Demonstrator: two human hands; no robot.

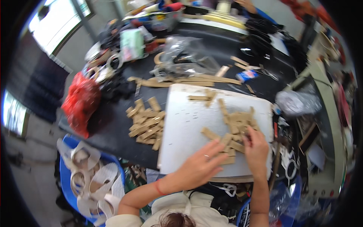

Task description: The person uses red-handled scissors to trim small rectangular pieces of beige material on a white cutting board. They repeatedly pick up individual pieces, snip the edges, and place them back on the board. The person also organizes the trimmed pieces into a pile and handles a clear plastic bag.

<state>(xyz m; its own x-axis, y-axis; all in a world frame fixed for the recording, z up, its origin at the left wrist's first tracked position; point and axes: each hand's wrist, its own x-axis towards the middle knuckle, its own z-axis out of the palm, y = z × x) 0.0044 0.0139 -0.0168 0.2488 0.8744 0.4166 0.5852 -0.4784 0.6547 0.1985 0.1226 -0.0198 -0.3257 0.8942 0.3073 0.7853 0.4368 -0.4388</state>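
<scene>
Nearest the camera, at the lower edge, is a patch of dark hair, with my cream garment around it. My two hands are apart from each other over a white board that lies on the black table. My left hand, a red band on its wrist, is open, palm down and fingers spread, just beside a heap of short tan pieces; I cannot tell whether its fingertips touch them. My right hand is at the right side of that heap, thumb and fingers bent toward one another among the pieces; I cannot tell whether they grip one. The heap lies on the right half of the board, loose and overlapping, and a small cluster of the same pieces sits near the board's far edge. Left of the board, straight on the table, is a second tan pile. Beyond the board stretch long tan strips, with crumpled clear plastic behind them. A red plastic bag is at the table's left side, and below it a blue tub holds pale, curved pieces.
</scene>
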